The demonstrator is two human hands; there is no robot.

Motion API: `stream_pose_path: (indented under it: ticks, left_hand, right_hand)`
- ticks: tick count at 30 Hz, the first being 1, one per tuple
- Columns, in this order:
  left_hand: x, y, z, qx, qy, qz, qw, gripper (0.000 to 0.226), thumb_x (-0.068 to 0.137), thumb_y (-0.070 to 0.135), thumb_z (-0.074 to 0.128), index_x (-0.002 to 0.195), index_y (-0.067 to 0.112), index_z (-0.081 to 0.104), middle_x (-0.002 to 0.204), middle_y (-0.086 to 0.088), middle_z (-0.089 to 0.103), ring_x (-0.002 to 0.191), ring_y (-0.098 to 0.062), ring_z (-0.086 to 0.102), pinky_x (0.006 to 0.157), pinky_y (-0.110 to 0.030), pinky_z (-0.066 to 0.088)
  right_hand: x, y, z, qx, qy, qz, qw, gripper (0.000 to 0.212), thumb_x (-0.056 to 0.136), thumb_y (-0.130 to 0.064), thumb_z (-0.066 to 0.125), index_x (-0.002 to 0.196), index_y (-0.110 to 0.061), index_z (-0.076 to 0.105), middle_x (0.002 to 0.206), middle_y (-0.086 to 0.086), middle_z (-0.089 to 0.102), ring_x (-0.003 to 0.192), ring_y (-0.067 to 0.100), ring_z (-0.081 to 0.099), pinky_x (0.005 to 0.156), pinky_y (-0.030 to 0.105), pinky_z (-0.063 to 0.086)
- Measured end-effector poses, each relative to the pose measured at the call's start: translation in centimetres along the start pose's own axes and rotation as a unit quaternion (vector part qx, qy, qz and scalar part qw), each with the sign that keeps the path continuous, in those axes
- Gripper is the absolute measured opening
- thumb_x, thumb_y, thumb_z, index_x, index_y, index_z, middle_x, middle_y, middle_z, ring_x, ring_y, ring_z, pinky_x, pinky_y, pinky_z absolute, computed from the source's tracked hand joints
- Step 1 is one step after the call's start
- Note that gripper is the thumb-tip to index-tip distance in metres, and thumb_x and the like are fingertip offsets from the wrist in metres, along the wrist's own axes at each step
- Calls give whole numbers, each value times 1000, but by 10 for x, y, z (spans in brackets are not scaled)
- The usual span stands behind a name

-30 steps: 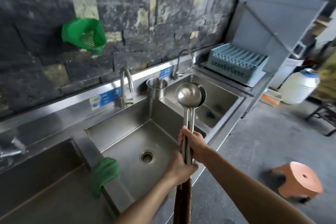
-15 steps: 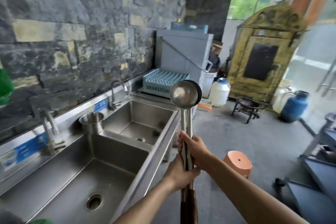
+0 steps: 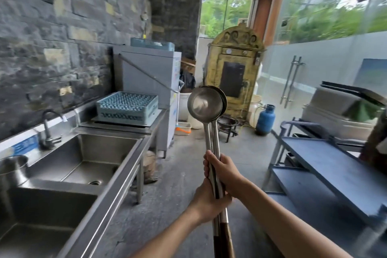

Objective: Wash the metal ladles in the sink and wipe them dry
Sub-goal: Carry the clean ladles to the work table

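Two long metal ladles [image 3: 206,104], round polished bowls nested one behind the other, stand upright in front of the person, over the concrete floor [image 3: 184,174] and well to the right of the steel sink [image 3: 83,153]. Both hands grip the slim steel shafts together: the right hand [image 3: 224,172] above, fingers wrapped round them, the left hand [image 3: 206,201] just below, near the dark wooden handle ends. The smooth shafts, likely slippery, could slide or twist apart, and a ladle might drop onto the hard floor, away from the basin
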State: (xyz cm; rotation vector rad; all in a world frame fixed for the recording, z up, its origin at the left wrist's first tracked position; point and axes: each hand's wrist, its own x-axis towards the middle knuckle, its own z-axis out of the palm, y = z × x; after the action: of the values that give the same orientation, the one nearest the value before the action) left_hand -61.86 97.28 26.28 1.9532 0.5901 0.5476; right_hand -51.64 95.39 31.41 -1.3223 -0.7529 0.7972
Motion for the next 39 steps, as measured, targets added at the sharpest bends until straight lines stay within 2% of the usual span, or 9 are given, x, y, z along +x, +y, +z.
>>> stream_pose_path:
  ticks: [3, 7, 11, 16, 20, 23, 27, 31, 39]
  left_hand:
    - [11, 17, 33, 14, -9, 46, 999, 43, 73, 42, 67, 113, 33, 57, 94, 8, 72, 87, -6, 70, 76, -34, 60]
    - [19, 45, 76, 19, -63, 71, 995, 45, 79, 36, 67, 122, 29, 54, 97, 11, 69, 90, -5, 67, 71, -18, 53]
    - [27, 69, 118, 18, -96, 103, 990, 48, 80, 35, 68, 121, 40, 43, 95, 19, 66, 90, 5, 64, 75, -15, 53]
    - [38, 94, 168, 31, -125, 132, 983, 62, 78, 40, 69, 132, 33, 40, 105, 12, 68, 99, -9, 67, 71, -15, 45]
    - [43, 112, 197, -1, -185, 164, 969, 56, 81, 27, 69, 132, 27, 45, 88, 14, 66, 79, 15, 61, 63, -4, 42]
    - [49, 124, 218, -23, -234, 184, 954, 58, 83, 21, 69, 134, 30, 43, 84, 21, 64, 77, 21, 59, 64, -4, 45]
    - [60, 130, 246, -43, -283, 186, 940, 51, 73, 32, 69, 122, 30, 53, 87, 8, 73, 78, 3, 69, 69, -23, 58]
    - [72, 138, 275, -71, -341, 199, 916, 46, 69, 32, 69, 113, 32, 56, 87, 6, 75, 77, -2, 70, 67, -22, 55]
    - [75, 155, 309, -111, -443, 238, 857, 44, 76, 19, 71, 116, 28, 54, 84, 4, 74, 74, -3, 69, 64, -21, 53]
  right_hand:
    - [-10, -7, -39, 3, 27, -9, 1000, 24, 103, -29, 57, 91, -8, 57, 73, 7, 57, 56, 17, 54, 52, 28, 50]
    - [-27, -19, -91, 14, 68, -26, 997, 25, 103, -29, 57, 90, -8, 58, 72, 6, 57, 55, 16, 54, 54, 28, 49]
    - [-51, -33, -139, -1, 112, -45, 993, 25, 103, -28, 57, 95, -5, 58, 71, 5, 59, 56, 16, 55, 55, 29, 49]
    - [-78, -46, -190, -15, 165, -73, 983, 26, 103, -30, 57, 94, -6, 59, 72, 6, 59, 58, 17, 55, 58, 31, 50]
    - [-96, -54, -220, -34, 218, -86, 971, 32, 103, -34, 56, 90, -5, 59, 67, 6, 58, 55, 17, 55, 56, 30, 51]
    - [-108, -55, -246, -34, 267, -89, 959, 37, 101, -39, 57, 88, -6, 62, 66, 8, 58, 55, 18, 55, 57, 33, 51]
    - [-118, -55, -272, -36, 327, -92, 940, 36, 101, -41, 58, 86, -9, 64, 70, 9, 60, 59, 19, 57, 60, 36, 50]
    - [-129, -58, -297, -34, 398, -114, 910, 36, 102, -39, 56, 86, -7, 62, 67, 8, 59, 55, 20, 56, 55, 34, 49]
    - [-153, -59, -322, -12, 501, -117, 858, 31, 102, -35, 56, 89, -6, 59, 67, 8, 56, 52, 17, 53, 50, 29, 48]
